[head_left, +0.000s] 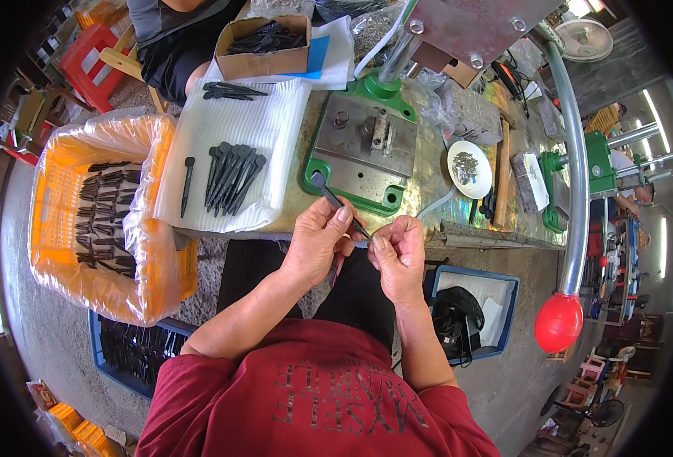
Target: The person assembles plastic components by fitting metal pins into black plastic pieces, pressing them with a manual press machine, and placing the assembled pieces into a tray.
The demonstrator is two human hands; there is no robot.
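Note:
A black spike-shaped part with a flat squarish head slants between my hands, just off the front edge of the bench. My left hand is closed around its shaft, below the head. At the thin lower end, my right hand pinches with thumb and finger; the tip is partly hidden. Something thin and reddish shows under my left fingers, too small to name. Several similar black spikes lie fanned on a white foam sheet to the left, with a single one beside them.
A green-based press stands ahead; its steel lever with a red ball knob hangs at right. A white dish holds small metal pieces. An orange lined crate and a cardboard box hold black parts. Another person sits at upper left.

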